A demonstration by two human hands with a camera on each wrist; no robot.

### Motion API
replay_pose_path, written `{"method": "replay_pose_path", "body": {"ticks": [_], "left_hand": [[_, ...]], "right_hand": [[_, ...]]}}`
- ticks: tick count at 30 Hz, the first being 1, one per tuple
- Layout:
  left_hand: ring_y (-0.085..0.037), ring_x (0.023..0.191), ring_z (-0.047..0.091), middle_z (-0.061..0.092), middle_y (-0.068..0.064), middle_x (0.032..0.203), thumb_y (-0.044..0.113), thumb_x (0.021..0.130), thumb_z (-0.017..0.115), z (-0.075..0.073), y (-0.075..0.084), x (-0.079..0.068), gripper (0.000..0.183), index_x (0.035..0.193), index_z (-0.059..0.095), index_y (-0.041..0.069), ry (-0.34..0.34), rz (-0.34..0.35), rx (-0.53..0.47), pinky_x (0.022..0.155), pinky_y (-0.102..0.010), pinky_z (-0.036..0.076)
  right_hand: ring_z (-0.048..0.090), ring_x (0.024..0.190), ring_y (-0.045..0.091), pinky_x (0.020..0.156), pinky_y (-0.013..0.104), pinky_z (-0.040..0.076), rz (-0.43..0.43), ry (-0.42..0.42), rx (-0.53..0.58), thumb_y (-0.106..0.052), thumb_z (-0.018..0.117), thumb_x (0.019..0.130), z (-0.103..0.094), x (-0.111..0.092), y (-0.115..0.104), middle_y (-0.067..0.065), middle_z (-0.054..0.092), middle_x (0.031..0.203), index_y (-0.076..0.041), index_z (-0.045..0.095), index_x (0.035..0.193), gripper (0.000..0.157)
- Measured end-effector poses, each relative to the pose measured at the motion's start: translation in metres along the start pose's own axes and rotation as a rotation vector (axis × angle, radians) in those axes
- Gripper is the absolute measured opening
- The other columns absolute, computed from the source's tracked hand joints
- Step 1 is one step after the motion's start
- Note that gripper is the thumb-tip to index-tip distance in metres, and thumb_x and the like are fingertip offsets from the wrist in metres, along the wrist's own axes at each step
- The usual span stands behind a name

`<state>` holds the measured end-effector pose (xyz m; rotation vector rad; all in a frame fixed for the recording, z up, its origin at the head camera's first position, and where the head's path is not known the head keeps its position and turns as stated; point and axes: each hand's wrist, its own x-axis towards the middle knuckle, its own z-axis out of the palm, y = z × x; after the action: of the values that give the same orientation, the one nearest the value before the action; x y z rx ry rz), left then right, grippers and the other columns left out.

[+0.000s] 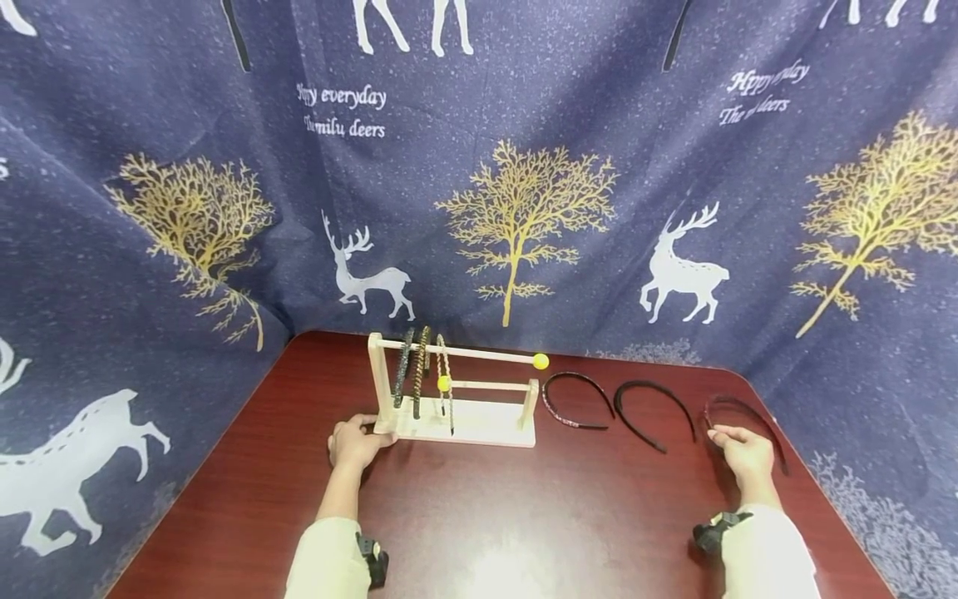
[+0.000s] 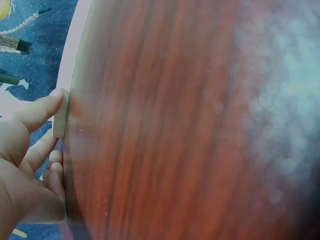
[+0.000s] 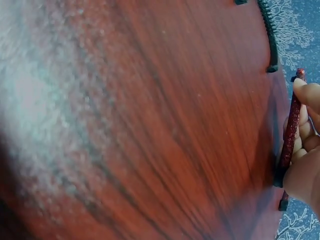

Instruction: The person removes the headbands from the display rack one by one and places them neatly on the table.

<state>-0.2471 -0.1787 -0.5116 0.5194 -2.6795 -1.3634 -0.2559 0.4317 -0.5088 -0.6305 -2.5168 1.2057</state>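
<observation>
At the left end of a pale wooden headband stand (image 1: 464,423), my left hand (image 1: 353,443) pinches the corner of the base between thumb and fingers. Over the stand's upper bar hang a black headband (image 1: 404,366), a gold-and-black one (image 1: 421,383) and a pale braided one (image 1: 446,370). My right hand (image 1: 748,456) holds a dark red glittery headband (image 3: 291,132) at the table's right side. Its thumb and fingers grip one arm of the band, and the curve points away from me in the head view.
A plain black headband (image 1: 651,385) lies just left of my right hand. Between it and the stand lies a thin dark headband (image 1: 576,376) with a patterned side. Yellow balls (image 1: 540,361) cap the stand's bars. A blue deer-print cloth (image 1: 479,166) hangs behind the red-brown table (image 1: 584,516).
</observation>
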Motion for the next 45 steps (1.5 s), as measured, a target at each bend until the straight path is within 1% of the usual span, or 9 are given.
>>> {"method": "replay_pose_path", "body": {"ticks": [3, 6, 13, 21, 28, 32, 35, 39, 45], "left_hand": [[-0.045, 0.11, 0.033, 0.048, -0.026, 0.113, 0.025, 0.07, 0.079, 0.001, -0.001, 0.001, 0.056, 0.118, 0.059, 0.003, -0.006, -0.004, -0.002, 0.087, -0.057, 0.031], [-0.046, 0.109, 0.033, 0.048, -0.026, 0.113, 0.025, 0.07, 0.079, 0.001, -0.001, 0.001, 0.056, 0.117, 0.06, 0.003, 0.0, -0.001, -0.001, 0.087, -0.057, 0.031], [-0.044, 0.107, 0.036, 0.05, -0.024, 0.11, 0.024, 0.069, 0.079, 0.001, 0.002, 0.002, 0.056, 0.117, 0.061, 0.004, 0.009, 0.005, 0.009, 0.085, -0.056, 0.033], [-0.044, 0.105, 0.037, 0.051, -0.024, 0.108, 0.024, 0.069, 0.08, 0.002, 0.003, -0.001, 0.055, 0.116, 0.061, 0.003, 0.005, 0.016, 0.008, 0.085, -0.054, 0.033], [-0.045, 0.107, 0.036, 0.051, -0.025, 0.109, 0.024, 0.069, 0.08, 0.002, 0.002, -0.004, 0.055, 0.116, 0.061, 0.003, 0.003, 0.006, 0.008, 0.086, -0.055, 0.032], [-0.045, 0.106, 0.037, 0.051, -0.025, 0.109, 0.025, 0.069, 0.079, 0.002, 0.002, -0.002, 0.056, 0.116, 0.06, 0.003, 0.002, 0.012, 0.012, 0.085, -0.054, 0.033], [-0.045, 0.106, 0.036, 0.051, -0.024, 0.109, 0.025, 0.069, 0.08, 0.003, 0.002, -0.002, 0.056, 0.116, 0.061, 0.003, 0.004, 0.013, 0.008, 0.086, -0.054, 0.032], [-0.044, 0.107, 0.035, 0.05, -0.024, 0.109, 0.025, 0.069, 0.08, 0.002, 0.002, -0.002, 0.056, 0.117, 0.06, 0.004, 0.004, 0.007, -0.001, 0.087, -0.054, 0.031], [-0.046, 0.108, 0.035, 0.05, -0.025, 0.11, 0.024, 0.069, 0.08, -0.001, 0.003, -0.002, 0.056, 0.116, 0.061, 0.003, 0.012, 0.006, 0.005, 0.085, -0.057, 0.032]], "right_hand": [[0.053, 0.1, 0.031, 0.085, 0.039, 0.039, -0.013, -0.018, -0.082, -0.023, 0.064, 0.086, 0.001, 0.002, -0.002, 0.02, 0.063, 0.108, 0.005, 0.065, 0.107, 0.035], [0.046, 0.111, 0.043, 0.094, 0.049, 0.032, -0.046, -0.034, -0.128, -0.021, 0.062, 0.087, 0.003, 0.003, -0.004, 0.026, 0.056, 0.116, 0.006, 0.064, 0.105, 0.033], [0.045, 0.107, 0.048, 0.088, 0.054, 0.035, -0.059, -0.036, -0.214, -0.017, 0.059, 0.087, 0.006, 0.003, -0.008, 0.026, 0.055, 0.117, 0.005, 0.064, 0.103, 0.028], [0.045, 0.11, 0.047, 0.09, 0.053, 0.033, -0.068, -0.006, -0.18, -0.019, 0.058, 0.088, 0.004, 0.002, -0.003, 0.025, 0.055, 0.119, 0.004, 0.062, 0.109, 0.031], [0.047, 0.113, 0.04, 0.097, 0.048, 0.028, -0.042, 0.09, -0.069, -0.018, 0.061, 0.088, -0.001, -0.014, -0.013, 0.017, 0.067, 0.096, 0.004, 0.06, 0.114, 0.034], [0.045, 0.117, 0.034, 0.101, 0.043, 0.025, 0.025, 0.094, 0.018, -0.023, 0.063, 0.087, -0.003, -0.026, -0.031, -0.011, 0.069, 0.075, 0.001, 0.058, 0.119, 0.041], [0.057, 0.097, 0.013, 0.093, 0.03, 0.034, 0.032, 0.09, 0.079, -0.024, 0.065, 0.086, -0.001, -0.036, -0.045, -0.029, 0.058, 0.066, 0.0, 0.058, 0.121, 0.043], [0.052, 0.069, -0.011, 0.068, 0.014, 0.039, -0.038, 0.064, 0.239, -0.02, 0.067, 0.085, 0.003, -0.048, -0.056, -0.029, 0.058, 0.07, 0.002, 0.058, 0.118, 0.041], [0.056, 0.077, -0.006, 0.066, 0.013, 0.04, -0.086, 0.015, 0.457, -0.021, 0.07, 0.083, 0.011, -0.066, -0.065, -0.02, 0.064, 0.079, -0.014, 0.066, 0.108, 0.026]]}}
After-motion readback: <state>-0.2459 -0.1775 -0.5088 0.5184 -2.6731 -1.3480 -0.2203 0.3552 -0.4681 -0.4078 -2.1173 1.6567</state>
